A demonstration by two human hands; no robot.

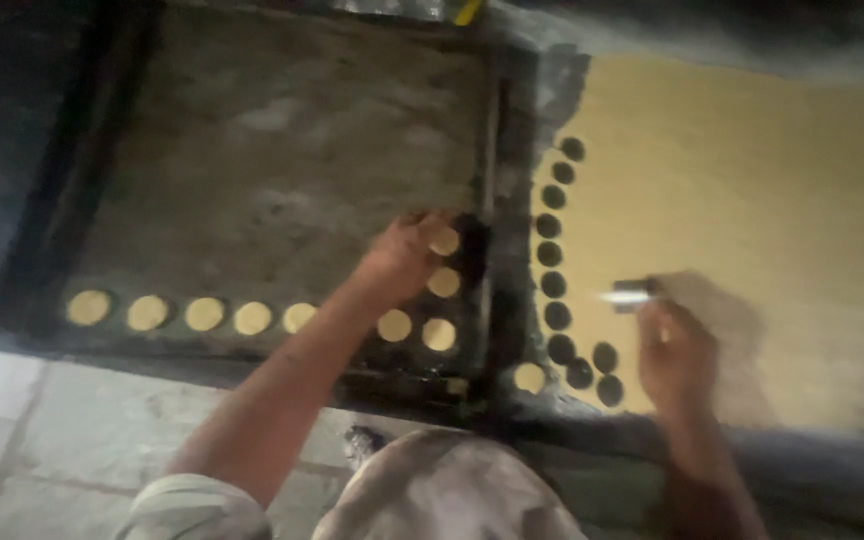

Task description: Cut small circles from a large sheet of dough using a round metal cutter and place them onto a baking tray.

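Observation:
My left hand [404,255] reaches over a large dark baking tray [272,150] and touches a small round dough disc [444,241] at the tray's right side. Several more pale discs lie in a row [204,314] along the tray's near edge and in a short column by my hand. My right hand [674,350] holds a small round metal cutter [632,294] over a wide sheet of yellow dough [752,200]. A curved line of round holes [553,255] runs down the sheet's left edge. One loose disc [529,377] lies at the sheet's near corner.
The tray and dough sheet rest on a dark surface. A pale tiled floor [42,430] shows at the lower left. My sleeve and clothing [442,495] fill the bottom middle. The picture is blurred.

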